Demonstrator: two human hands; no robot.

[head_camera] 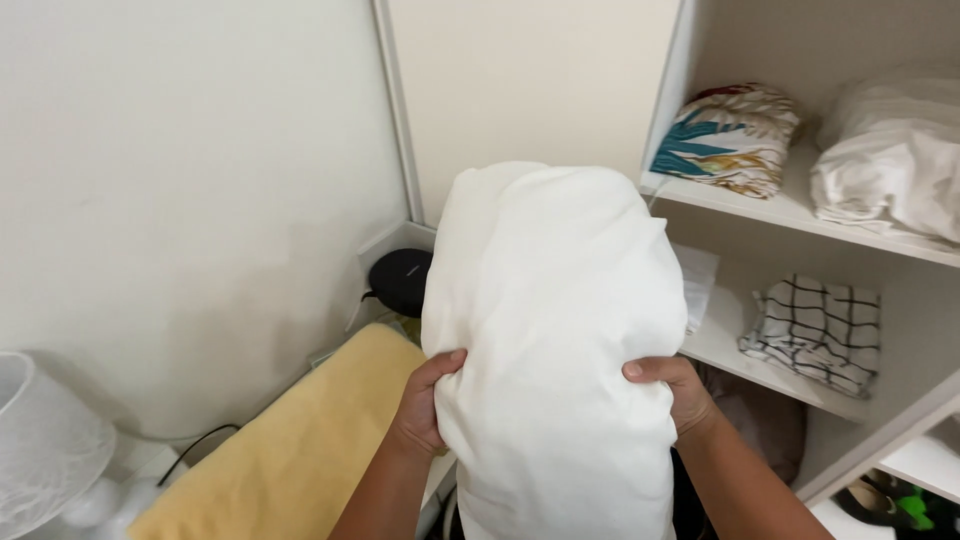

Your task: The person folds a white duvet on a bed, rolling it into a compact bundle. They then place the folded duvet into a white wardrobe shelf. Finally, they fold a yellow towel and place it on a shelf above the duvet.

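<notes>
Item: white pillow (555, 330), bulky, long axis near upright, top tipped slightly away toward the wall corner. Held in the air between both hands at its lower third; left hand (425, 405) clamped on the left edge, right hand (672, 392) on the right edge, each grip closed into the fabric, equally near. Open shelves (790, 208) with folded linens lay just right; yellow towel (300, 445) lower left.

Plain white wall (180, 180) left; white shelves (800, 210) right with folded linens; white lamp (45, 450) bottom left, yellow cloth (290, 450) beside it.
</notes>
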